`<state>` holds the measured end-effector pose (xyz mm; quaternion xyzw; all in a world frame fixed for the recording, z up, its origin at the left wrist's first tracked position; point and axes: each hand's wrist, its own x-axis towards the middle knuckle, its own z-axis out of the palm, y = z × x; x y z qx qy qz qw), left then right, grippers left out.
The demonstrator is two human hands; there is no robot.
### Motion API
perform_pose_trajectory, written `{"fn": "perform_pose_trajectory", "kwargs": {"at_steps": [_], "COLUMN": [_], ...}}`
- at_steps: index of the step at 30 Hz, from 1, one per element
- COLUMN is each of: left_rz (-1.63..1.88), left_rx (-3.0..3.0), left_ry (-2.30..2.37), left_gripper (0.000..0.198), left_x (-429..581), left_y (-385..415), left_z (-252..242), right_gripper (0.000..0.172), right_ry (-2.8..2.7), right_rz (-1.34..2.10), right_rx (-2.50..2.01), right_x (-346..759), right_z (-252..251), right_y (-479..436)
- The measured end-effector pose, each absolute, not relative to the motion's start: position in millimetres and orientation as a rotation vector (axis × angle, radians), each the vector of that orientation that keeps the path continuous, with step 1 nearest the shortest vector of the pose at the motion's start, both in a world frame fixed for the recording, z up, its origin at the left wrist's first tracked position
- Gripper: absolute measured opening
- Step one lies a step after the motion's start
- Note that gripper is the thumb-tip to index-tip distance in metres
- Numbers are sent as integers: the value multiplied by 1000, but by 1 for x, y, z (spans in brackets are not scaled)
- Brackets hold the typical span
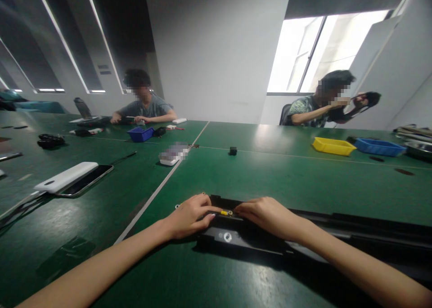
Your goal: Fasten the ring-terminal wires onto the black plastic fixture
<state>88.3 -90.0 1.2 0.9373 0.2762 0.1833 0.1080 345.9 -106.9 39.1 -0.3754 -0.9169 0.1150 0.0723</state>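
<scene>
A long black metal channel (249, 236) lies on the green table before me, running off to the right. My left hand (192, 216) is closed at its left end, pinching a ring terminal with a yellow sleeve (225, 213) that points right from the fingertips. Another small metal ring (177, 206) pokes out behind that hand; whether the two are joined is hidden. My right hand (265, 213) reaches into the channel just right of the terminal, its fingers pressed together and pointing down. What those fingers hold, if anything, is hidden. A round metal spot (227, 237) shows on the channel's near side.
A white power bank (67, 176) and a phone (88, 181) lie at left. Beyond are a small black block (233, 151), a yellow bin (333, 146), a blue bin (380, 147) and a dark blue bin (140, 134). Two people sit across the table.
</scene>
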Motion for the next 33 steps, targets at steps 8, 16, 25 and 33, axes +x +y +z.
{"fn": "perform_pose_trajectory", "kwargs": {"at_steps": [8,16,25,33], "left_rz": [547,520,514,512], "left_rx": [2756,2763,2758,2746], "left_ry": [800,821,811,806], "left_gripper": [33,33,34,34], "left_x": [88,88,87,88], "left_y": [-91,-90,-89,-90], "left_z": [2,1,0,0], "right_gripper": [32,31,30,32], "right_ry": [-2754,-2756,-2758,-2761], "right_rz": [331,319,304,312], "right_rx": [-1156,-1136,-1142,-1134], "right_x": [346,345,345,346], "right_z": [39,38,39,38], "right_y": [-107,-106,-107,-106]}}
